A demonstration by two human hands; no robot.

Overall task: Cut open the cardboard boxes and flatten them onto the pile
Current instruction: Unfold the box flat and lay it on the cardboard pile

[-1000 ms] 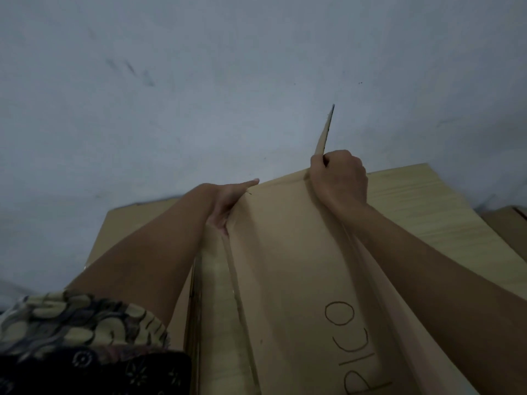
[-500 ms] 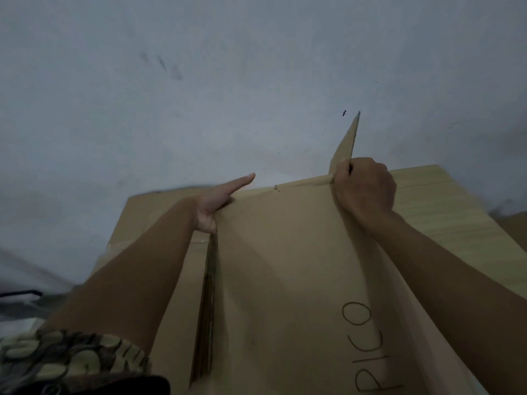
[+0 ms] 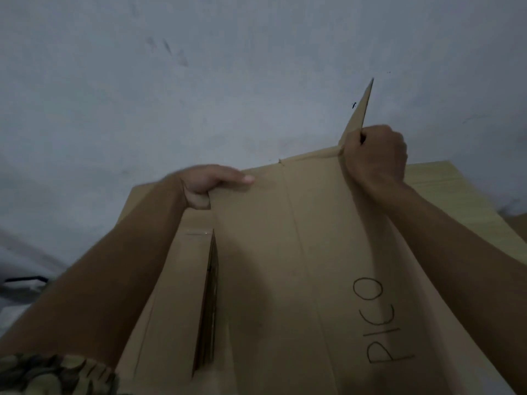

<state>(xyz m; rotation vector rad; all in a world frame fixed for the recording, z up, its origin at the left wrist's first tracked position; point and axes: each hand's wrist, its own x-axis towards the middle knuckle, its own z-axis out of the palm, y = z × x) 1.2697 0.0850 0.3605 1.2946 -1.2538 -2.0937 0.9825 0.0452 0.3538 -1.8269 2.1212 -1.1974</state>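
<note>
While the right hand (image 3: 376,155) grips on, the left hand (image 3: 211,183) now clasps the cardboard box (image 3: 285,266).

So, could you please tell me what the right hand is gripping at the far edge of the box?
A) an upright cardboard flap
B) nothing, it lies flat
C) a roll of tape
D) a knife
A: the right hand is curled round the base of the flap, which stands up from the far edge of the box.
</note>
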